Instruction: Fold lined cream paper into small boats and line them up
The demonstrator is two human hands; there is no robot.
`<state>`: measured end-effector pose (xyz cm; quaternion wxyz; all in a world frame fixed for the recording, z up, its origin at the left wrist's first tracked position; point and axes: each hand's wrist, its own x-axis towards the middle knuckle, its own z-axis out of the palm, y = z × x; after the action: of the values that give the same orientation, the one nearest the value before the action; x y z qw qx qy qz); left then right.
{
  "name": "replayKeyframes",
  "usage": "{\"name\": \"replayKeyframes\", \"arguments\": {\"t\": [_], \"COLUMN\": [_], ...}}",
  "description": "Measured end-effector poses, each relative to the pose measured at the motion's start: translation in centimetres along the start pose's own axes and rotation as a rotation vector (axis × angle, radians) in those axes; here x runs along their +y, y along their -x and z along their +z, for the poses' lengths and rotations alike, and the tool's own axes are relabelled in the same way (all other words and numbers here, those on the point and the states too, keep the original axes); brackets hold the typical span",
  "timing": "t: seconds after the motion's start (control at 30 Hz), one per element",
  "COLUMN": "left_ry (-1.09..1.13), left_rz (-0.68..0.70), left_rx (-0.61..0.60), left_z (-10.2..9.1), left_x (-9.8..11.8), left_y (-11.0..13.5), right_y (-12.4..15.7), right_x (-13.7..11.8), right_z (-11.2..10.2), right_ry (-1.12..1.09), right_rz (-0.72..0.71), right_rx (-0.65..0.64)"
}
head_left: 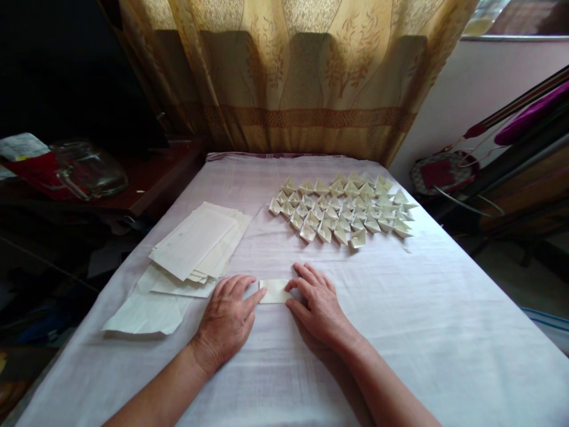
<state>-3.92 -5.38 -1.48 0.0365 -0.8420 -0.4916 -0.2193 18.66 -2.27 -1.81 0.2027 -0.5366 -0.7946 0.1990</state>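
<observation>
A small folded strip of cream paper (274, 291) lies flat on the white cloth of the table (427, 332). My left hand (227, 317) rests palm down at its left end, fingers stretched out, the forefinger touching the paper's edge. My right hand (316, 303) lies at its right end, fingers spread flat, fingertips pressing on that edge. Neither hand grips anything.
A stack of cut paper sheets (195, 246) lies to the left, over a larger sheet (144, 311). Several folded paper triangles (342, 209) sit in rows at the back right. A curtain (293, 77) hangs behind; a glass jug (89, 169) stands on a side table at left.
</observation>
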Motion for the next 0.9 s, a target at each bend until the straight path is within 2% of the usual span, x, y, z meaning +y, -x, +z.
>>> {"name": "replayKeyframes", "arguments": {"t": [0.3,0.6,0.77,0.9], "left_ry": [-0.041,-0.08,0.098,0.238], "left_rz": [-0.145,-0.212,-0.161,-0.19], "left_rx": [-0.061,-0.161,-0.084,-0.02], "left_z": [0.5,-0.2,0.5,1.0], "left_x": [0.2,0.0,-0.5,-0.9], "left_y": [-0.2,-2.9,-2.5,-2.0], "right_y": [0.0,0.0,0.3,0.5], "right_x": [0.1,0.1,0.1,0.1], "right_z": [-0.1,-0.1,0.0,0.4], "right_ry": [-0.004,0.002,0.015,0.021], "right_rz": [0.022,0.016,-0.028,-0.056], "right_rx": [-0.03,-0.041,0.016,0.08]}}
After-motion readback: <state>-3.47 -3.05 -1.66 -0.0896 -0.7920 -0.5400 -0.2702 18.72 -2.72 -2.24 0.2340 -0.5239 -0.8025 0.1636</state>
